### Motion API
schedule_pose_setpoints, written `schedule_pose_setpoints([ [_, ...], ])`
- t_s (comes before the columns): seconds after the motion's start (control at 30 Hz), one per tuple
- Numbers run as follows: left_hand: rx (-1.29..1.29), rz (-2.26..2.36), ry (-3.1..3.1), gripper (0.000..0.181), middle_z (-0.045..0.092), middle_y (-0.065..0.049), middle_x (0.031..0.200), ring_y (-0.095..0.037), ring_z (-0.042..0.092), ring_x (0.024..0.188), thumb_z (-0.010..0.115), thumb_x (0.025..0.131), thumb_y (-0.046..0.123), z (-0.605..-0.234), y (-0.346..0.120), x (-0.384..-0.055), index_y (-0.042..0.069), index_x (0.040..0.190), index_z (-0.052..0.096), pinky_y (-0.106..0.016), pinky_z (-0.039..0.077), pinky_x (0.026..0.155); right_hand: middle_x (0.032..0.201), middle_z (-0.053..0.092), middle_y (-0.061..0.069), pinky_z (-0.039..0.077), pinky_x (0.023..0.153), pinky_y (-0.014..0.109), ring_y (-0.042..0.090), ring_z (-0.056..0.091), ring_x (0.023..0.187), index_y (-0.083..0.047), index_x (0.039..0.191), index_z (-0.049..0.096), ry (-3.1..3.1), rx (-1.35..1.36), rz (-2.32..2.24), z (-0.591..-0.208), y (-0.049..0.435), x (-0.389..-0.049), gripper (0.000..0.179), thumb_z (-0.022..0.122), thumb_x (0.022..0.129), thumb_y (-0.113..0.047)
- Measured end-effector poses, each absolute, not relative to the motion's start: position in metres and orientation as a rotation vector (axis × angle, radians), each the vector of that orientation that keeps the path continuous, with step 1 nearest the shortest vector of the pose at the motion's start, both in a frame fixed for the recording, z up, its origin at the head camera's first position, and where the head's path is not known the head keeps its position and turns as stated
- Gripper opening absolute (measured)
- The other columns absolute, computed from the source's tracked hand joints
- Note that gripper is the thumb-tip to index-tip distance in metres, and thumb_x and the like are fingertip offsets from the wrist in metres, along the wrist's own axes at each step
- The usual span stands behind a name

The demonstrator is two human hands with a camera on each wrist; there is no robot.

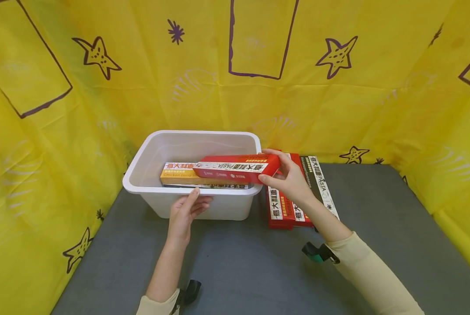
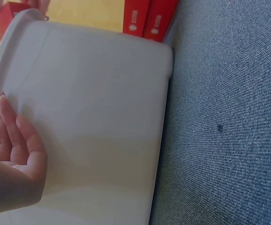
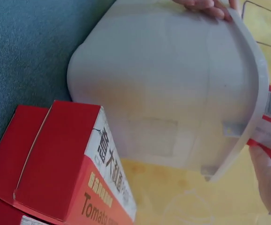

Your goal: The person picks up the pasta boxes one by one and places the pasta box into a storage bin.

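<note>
Fingers and thumb of the right hand (image 1: 291, 179) are curled round the right end of a red box (image 1: 235, 168), which reaches left over the bin (image 1: 203, 208) from its right rim. Whether its left end touches the orange box (image 1: 173, 176) inside, I cannot tell. On the near side, the left hand (image 1: 181, 216) pinches the bin's rim, thumb on top and bent fingers against the outer wall. The orange box lies lengthwise in the bin, with part of a black-and-white box (image 1: 236, 187) showing on its near side. Right of the bin, at least 2 red cartons (image 1: 280, 210) lie side by side, partly behind the right arm; 1 dark carton (image 1: 313, 173) with a white band lies to their right. All rest on a grey table (image 1: 235, 271). Yellow cloth (image 1: 219, 100) with starfish drawings hangs along the far, left and right sides.
</note>
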State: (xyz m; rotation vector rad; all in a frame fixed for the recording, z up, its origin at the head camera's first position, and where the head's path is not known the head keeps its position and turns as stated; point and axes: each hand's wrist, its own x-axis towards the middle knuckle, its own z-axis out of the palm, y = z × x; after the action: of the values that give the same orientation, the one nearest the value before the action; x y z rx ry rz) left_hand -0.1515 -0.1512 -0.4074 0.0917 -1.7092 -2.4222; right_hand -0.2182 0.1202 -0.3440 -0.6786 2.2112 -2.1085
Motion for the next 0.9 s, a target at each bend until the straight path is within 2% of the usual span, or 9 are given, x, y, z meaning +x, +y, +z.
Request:
schedule_pose_setpoints([
  [0.2, 0.098, -2.417, -1.713, 0.027, 0.074, -0.005, 0.081, -0.017, 0.07, 0.072, 0.062, 0.096, 0.028, -0.408, -0.151, -0.152, 0.01, 0.081, 0.075, -0.029, 0.057, 0.075, 0.138, 0.051, 0.01, 0.047, 0.096, 0.037, 0.025, 0.051, 0.126, -0.007, 0.141, 0.048, 2.395, -0.612, -2.033, -0.348, 0.12, -0.225, 0.067, 0.079, 0.082, -0.012],
  [0.3, 0.101, -2.415, -1.72, 0.026, 0.074, -0.005, 0.081, -0.017, 0.07, 0.073, 0.063, 0.096, 0.029, -0.408, -0.151, -0.152, 0.01, 0.082, 0.075, -0.029, 0.056, 0.076, 0.14, 0.05, 0.008, 0.047, 0.096, 0.034, 0.023, 0.049, 0.129, -0.011, 0.142, 0.049, 2.47, -0.559, -1.987, -0.349, 0.12, -0.228, 0.069, 0.081, 0.081, -0.016],
  [0.43, 0.101, -2.412, -1.725, 0.026, 0.074, -0.006, 0.082, -0.017, 0.07, 0.074, 0.063, 0.096, 0.029, -0.409, -0.152, -0.152, 0.009, 0.083, 0.074, -0.029, 0.056, 0.076, 0.141, 0.049, 0.006, 0.049, 0.093, 0.033, 0.022, 0.05, 0.13, -0.015, 0.142, 0.049, 2.516, -0.502, -1.947, -0.348, 0.119, -0.231, 0.069, 0.081, 0.081, -0.02],
  [0.7, 0.091, -2.418, -1.712, 0.025, 0.074, -0.005, 0.081, -0.016, 0.069, 0.072, 0.063, 0.096, 0.028, -0.408, -0.151, -0.153, 0.011, 0.082, 0.075, -0.029, 0.056, 0.076, 0.138, 0.055, 0.006, 0.049, 0.096, 0.04, 0.026, 0.052, 0.127, -0.017, 0.142, 0.052, 2.669, -0.489, -1.821, -0.347, 0.117, -0.237, 0.068, 0.081, 0.081, -0.031],
  [0.9, 0.086, -2.41, -1.715, 0.025, 0.074, -0.005, 0.082, -0.016, 0.069, 0.073, 0.062, 0.096, 0.028, -0.408, -0.151, -0.152, 0.011, 0.083, 0.075, -0.029, 0.056, 0.076, 0.137, 0.056, 0.007, 0.047, 0.099, 0.039, 0.021, 0.05, 0.129, -0.012, 0.139, 0.054, 2.673, -0.564, -1.844, -0.347, 0.113, -0.242, 0.065, 0.081, 0.081, -0.025],
])
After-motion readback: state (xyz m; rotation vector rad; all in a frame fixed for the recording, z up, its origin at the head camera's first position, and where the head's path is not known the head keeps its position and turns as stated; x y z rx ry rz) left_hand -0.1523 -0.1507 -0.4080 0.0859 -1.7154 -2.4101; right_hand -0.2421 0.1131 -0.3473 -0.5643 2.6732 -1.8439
